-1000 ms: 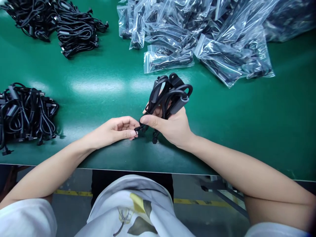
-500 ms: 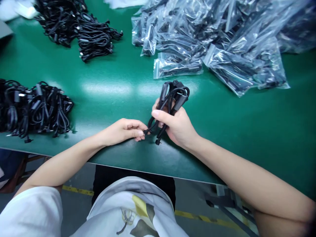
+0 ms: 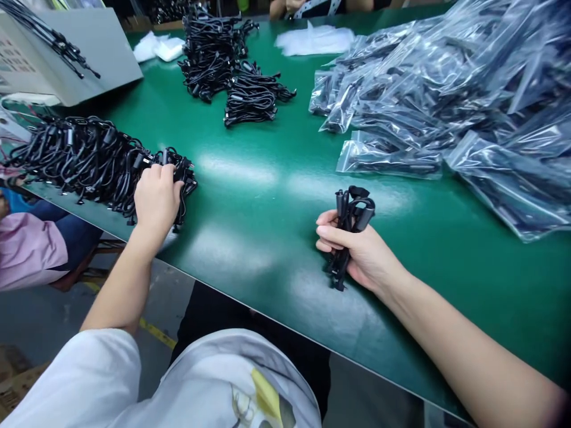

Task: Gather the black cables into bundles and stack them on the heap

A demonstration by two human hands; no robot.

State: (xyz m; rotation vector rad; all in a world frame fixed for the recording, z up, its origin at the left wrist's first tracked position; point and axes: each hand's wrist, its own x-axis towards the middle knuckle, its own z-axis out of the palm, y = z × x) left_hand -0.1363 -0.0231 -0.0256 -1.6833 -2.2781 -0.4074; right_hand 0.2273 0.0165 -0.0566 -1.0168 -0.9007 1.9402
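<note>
Head view: work stands part-way, to judge by how the goods are divided on the glossy green surface point(image 3: 250, 226). At the right and far right lies a broad heap of clear plastic bags with dark cables inside point(image 3: 428, 89), overlapping one another; these look finished, though whether each bag is closed cannot be told. One flat clear bag point(image 3: 390, 157) lies along the near edge of that heap.

Much remains outside the plastic. A long row of loose black coiled cables point(image 3: 89, 154) runs along the left near edge, and a tangled pile of black cables point(image 3: 209, 56) sits toward the back, with a smaller neat stack of black cables point(image 3: 254, 95) just in front of it. No plastic shows around any of these.

Between the two lots, the right hand point(image 3: 366, 252) is closed around a small bundle of folded black cable point(image 3: 355, 215), thumb across its front and fingers wrapped behind, holding it upright above the surface, near the flat bag but apart from it. This bundle is unbagged; how many cables it contains is unclear.

The left hand point(image 3: 156, 196) lies palm down, fingers bent, on the right end of the long row. Its fingertips are hidden, so whether it grips a cable cannot be told.
</note>
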